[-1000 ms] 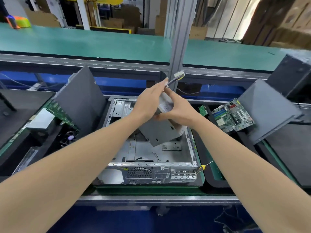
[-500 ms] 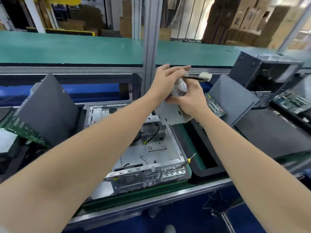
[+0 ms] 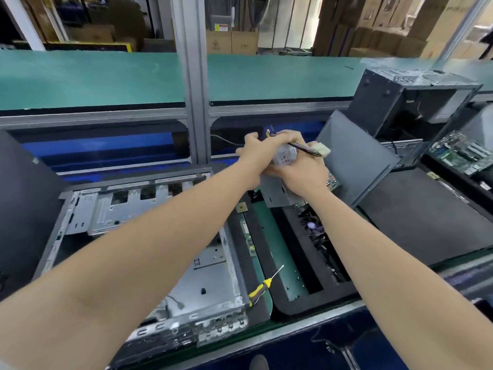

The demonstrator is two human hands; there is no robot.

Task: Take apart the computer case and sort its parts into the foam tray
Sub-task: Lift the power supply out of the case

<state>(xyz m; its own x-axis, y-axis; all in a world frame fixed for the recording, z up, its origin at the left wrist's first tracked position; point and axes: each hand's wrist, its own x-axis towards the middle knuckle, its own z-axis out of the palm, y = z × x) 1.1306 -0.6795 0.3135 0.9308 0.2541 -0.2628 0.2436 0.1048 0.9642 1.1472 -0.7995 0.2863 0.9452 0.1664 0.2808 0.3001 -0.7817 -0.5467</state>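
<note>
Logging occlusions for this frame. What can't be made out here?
All in the head view:
Power supply: label text is too small and blurred to read; left hand and right hand cover most of the unit.
Foam tray: contents partly hidden by the right forearm.
Computer case: interior partly hidden by the left forearm.

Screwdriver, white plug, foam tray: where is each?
screwdriver (image 3: 258,290), head view, on its yellow-black handle
white plug (image 3: 322,150), head view, on its end block
foam tray (image 3: 301,303), head view, on its near rim

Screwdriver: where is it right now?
Head view, lower centre: the yellow-handled screwdriver lies between the open computer case on its left and the black foam tray on its right.
</note>
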